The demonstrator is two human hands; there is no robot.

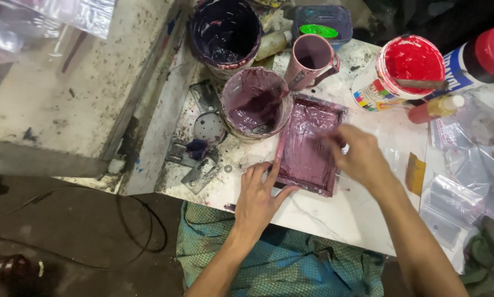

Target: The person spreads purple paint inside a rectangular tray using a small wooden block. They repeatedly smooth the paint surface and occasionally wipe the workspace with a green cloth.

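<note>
A shallow rectangular tray (292,181) coated in purple-pink paint lies on the white marble table (335,214). My left hand (258,195) rests flat on the table, fingers spread, steadying the tray's near left corner. My right hand (357,154) hovers over the tray's right side and is motion-blurred; its fingers are curled together over the paint, and I cannot tell whether they hold a tool.
Behind the tray stand a purple-smeared bucket (255,102), a dark bucket (225,33), a pink mug (313,58), a red paint tub (404,69) with a stick across it, and a red-capped bottle (475,60). Plastic bags (461,181) lie right. Metal parts (203,143) lie left.
</note>
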